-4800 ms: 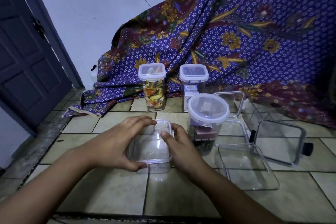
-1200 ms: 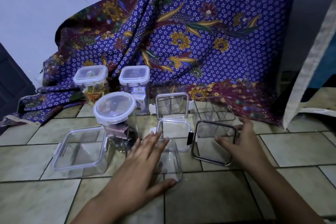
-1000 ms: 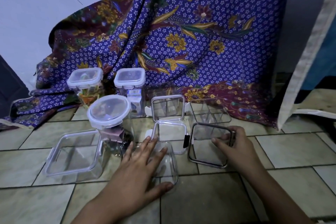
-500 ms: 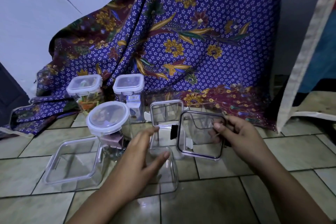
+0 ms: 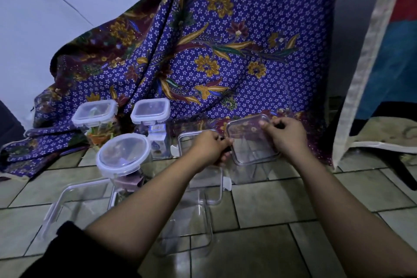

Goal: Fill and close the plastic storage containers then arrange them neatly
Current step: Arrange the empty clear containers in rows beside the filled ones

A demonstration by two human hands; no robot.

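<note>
Head view: left grip and right grip both pinch the clear lid, one at each end, tilted just above the open container beneath it.

left hand hides one edge of the lid; jar label too small to read.

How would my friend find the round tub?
Find the big purple flowered cloth draped at the back. Two square-lidded tubs stand at its foot on the left; just in front of them is the round tub, the only one with a circular lid.
</note>
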